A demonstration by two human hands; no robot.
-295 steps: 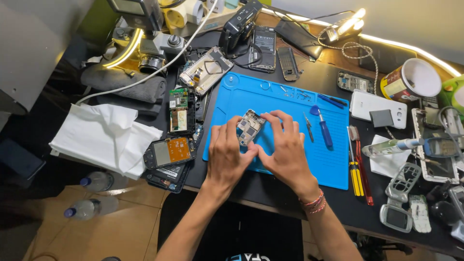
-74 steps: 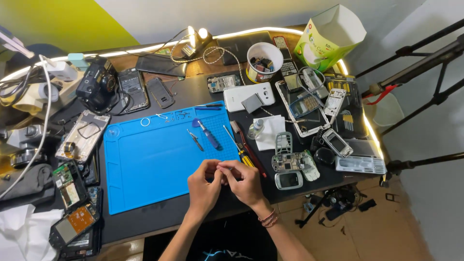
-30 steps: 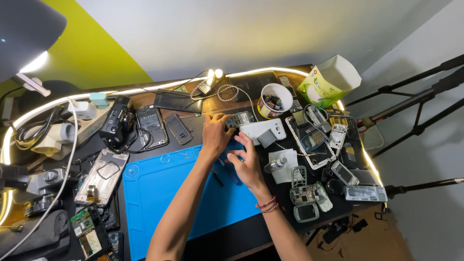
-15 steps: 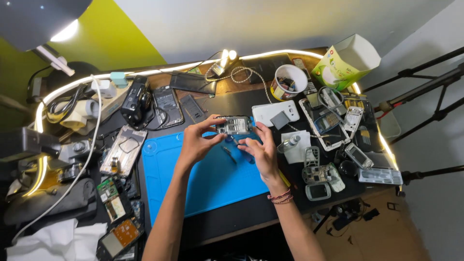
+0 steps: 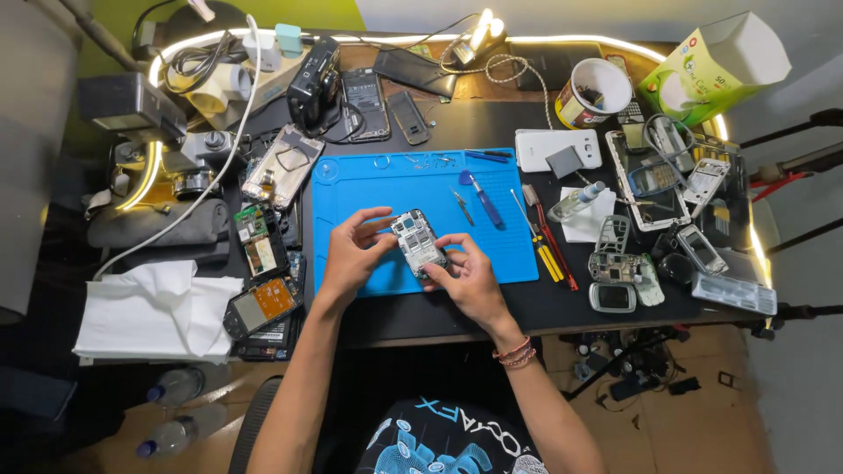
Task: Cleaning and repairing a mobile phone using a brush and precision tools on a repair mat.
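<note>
Back from the mat's far edge, your left hand (image 5: pixel 351 254) and right hand (image 5: pixel 465 279) now clamp the opened grey phone (image 5: pixel 419 243) over the blue mat (image 5: pixel 421 189), its long axis pointing away from you, innards exposed.

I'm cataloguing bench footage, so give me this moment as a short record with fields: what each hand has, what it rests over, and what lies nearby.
Left hand: grips the left edge of an opened small phone
Right hand: holds the phone's lower right end
Surface: blue work mat on a dark desk
On mat: blue-handled screwdriver, tweezers
Right of mat: red and yellow drivers, phone shells and parts
Left of mat: circuit boards, white cloth
Back: paper cup, green carton
</note>
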